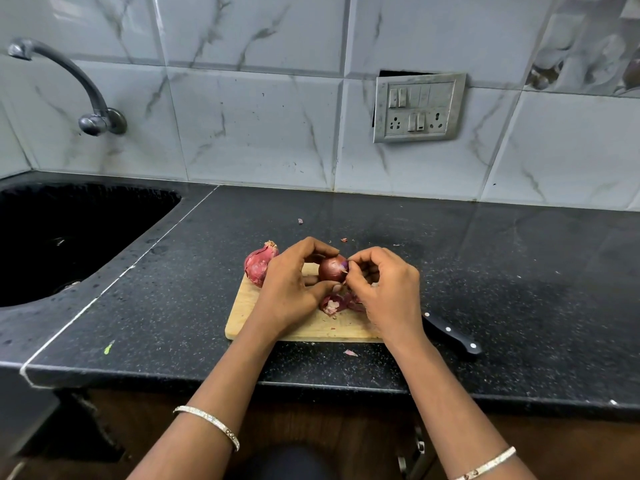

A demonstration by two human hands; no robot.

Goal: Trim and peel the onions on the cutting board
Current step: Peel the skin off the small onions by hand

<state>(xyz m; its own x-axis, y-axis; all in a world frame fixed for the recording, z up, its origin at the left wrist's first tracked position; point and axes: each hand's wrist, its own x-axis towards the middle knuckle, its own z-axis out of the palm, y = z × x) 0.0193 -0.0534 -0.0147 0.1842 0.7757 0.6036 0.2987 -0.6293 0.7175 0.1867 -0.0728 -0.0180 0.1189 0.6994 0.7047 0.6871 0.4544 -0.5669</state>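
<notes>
A wooden cutting board (304,329) lies on the black counter. Above its middle, my left hand (291,289) grips a dark red onion (331,268) with fingers curled over its top. My right hand (384,289) pinches a flap of the onion's skin at its right side. A second onion (259,263), with its pink dry skin on, sits at the board's far left corner, just beyond my left hand. Loose purple peels (334,304) lie on the board under my hands.
A black-handled knife (453,336) lies on the counter right of the board, its blade hidden behind my right wrist. A black sink (62,237) with a tap (69,84) is at left. Small skin scraps (350,353) dot the counter. A switch panel (419,107) is on the tiled wall.
</notes>
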